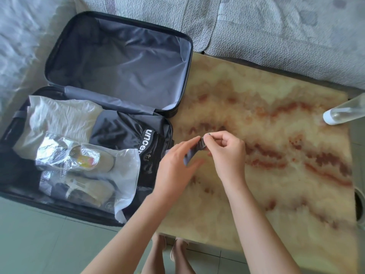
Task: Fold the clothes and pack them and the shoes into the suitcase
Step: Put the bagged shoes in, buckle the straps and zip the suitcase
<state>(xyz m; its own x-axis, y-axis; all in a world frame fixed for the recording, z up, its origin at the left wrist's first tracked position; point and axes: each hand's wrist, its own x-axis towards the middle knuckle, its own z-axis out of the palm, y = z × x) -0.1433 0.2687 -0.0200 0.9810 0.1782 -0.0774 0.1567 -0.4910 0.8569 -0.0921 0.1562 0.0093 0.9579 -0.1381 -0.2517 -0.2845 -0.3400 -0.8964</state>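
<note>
The black suitcase (188, 62) lies open at the left, its grey-lined lid empty. The lower half holds a folded white garment (59, 119), a folded black garment (126, 129) with white lettering, and a pair of beige shoes (92, 186) inside a clear plastic bag. Just right of the suitcase's edge, both hands hold a grey suitcase strap (192, 153) with a buckle. My left hand (175, 167) holds the strap from below. My right hand (225, 153) pinches the buckle end between thumb and fingers.
A marble-patterned table (276, 155) fills the right side. A clear bottle (343, 113) with a white cap lies at its right edge. A grey quilted sofa (256, 26) runs along the back. My bare feet (169, 252) stand on the tiled floor below.
</note>
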